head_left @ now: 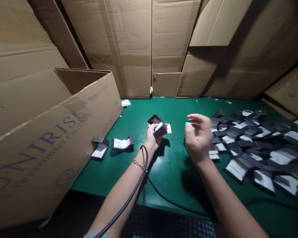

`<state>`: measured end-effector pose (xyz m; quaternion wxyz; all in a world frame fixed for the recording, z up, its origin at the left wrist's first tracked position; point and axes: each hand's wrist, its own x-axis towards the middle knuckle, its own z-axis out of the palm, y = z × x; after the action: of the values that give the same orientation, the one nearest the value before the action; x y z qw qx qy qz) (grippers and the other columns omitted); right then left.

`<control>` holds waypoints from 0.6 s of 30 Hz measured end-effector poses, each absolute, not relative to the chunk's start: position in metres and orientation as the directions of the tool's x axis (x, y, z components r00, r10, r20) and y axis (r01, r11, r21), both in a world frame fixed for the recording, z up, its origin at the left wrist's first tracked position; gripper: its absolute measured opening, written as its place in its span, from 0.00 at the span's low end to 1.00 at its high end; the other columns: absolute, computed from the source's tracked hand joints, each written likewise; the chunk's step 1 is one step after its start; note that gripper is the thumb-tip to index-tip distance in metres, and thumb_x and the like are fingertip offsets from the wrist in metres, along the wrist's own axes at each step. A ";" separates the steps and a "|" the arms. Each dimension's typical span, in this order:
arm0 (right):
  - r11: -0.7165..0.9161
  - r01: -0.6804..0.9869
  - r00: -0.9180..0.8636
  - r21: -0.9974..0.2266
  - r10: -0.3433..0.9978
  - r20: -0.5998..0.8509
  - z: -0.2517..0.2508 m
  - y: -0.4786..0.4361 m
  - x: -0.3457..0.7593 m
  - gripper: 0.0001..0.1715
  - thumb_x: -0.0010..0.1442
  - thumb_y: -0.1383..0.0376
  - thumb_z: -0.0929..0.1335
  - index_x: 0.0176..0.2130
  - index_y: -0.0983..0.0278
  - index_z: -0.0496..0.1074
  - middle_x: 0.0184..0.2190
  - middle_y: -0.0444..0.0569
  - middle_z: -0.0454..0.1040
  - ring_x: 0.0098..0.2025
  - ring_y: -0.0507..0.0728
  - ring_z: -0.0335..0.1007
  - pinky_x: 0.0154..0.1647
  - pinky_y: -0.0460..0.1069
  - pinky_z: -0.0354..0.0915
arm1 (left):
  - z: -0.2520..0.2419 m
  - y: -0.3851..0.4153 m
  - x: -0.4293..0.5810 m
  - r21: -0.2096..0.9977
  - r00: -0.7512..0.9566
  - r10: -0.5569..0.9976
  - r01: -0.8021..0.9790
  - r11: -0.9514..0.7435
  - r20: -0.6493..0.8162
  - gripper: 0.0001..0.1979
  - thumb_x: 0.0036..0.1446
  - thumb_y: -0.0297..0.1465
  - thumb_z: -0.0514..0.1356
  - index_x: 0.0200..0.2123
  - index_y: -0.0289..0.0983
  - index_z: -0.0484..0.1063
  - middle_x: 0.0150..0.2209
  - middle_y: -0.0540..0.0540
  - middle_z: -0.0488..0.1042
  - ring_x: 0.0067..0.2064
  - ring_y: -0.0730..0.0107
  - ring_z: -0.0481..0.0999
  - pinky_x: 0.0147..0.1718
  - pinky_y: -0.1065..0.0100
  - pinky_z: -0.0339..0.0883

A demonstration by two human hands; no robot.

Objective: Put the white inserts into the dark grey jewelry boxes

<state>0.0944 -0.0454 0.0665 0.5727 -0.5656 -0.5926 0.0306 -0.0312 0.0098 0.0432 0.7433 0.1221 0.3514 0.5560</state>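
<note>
My left hand (152,137) is closed around a small black hinged box (160,129) with its lid up. White lining shows at the box's edges, and a dark panel shows inside the lid. To the right, my right hand (199,137) is raised over the table, slightly blurred, with fingers curved and thumb and forefinger apart. A bit of white shows behind its thumb; I cannot tell whether the hand touches it. Two similar black boxes with white linings, a near one (122,143) and another (99,147), stand open left of my left hand.
Many open black boxes (248,138) lie heaped on the right of the green table (171,172). A large printed carton (64,132) stands at the left, and cardboard walls (131,49) close off the back. A black cable (169,200) crosses my left forearm and the table's front.
</note>
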 end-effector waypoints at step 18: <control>0.324 0.813 -0.544 -0.485 0.720 -0.431 0.057 -0.114 0.068 0.07 0.50 0.74 0.66 0.30 0.64 0.72 0.35 0.50 0.71 0.32 0.54 0.66 0.28 0.47 0.54 | 0.049 0.013 -0.048 0.446 0.040 0.917 -0.865 0.231 -0.398 0.09 0.51 0.24 0.52 0.28 0.31 0.73 0.26 0.43 0.77 0.24 0.73 0.75 0.29 0.73 0.70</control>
<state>0.0678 -0.1144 0.0570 -0.0685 -0.4726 -0.8106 0.3390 -0.0476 0.0128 0.0491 0.7200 0.0415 0.3120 0.6185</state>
